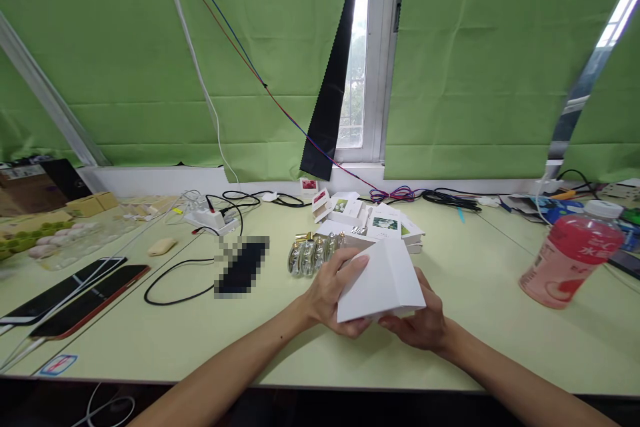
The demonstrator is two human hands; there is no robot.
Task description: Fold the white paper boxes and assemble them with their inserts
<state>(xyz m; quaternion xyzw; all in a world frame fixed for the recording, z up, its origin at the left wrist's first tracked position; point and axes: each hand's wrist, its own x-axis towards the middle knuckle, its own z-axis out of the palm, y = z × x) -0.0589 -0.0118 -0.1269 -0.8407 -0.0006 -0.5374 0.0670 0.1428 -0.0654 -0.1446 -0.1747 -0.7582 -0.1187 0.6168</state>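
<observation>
Between my two hands is a white paper box (379, 278), tilted above the table near its front edge. My left hand (334, 290) grips its left side, the thumb lying over the top face and the fingers underneath. At the lower right corner, my right hand (424, 317) holds the box, with its fingers partly hidden behind it. Just beyond my left hand stand several clear glass bottles (303, 259), one with a gold cap. Behind the box lies a pile of small white printed boxes (385, 221) with flower pictures.
A pink drink bottle (573, 257) with a white cap stands at the right. On the left are two phones (90, 301), a blurred-out dark device (243, 268), a power strip (213, 219) and egg cartons (35, 240). Cables (450, 199) run along the back by the window.
</observation>
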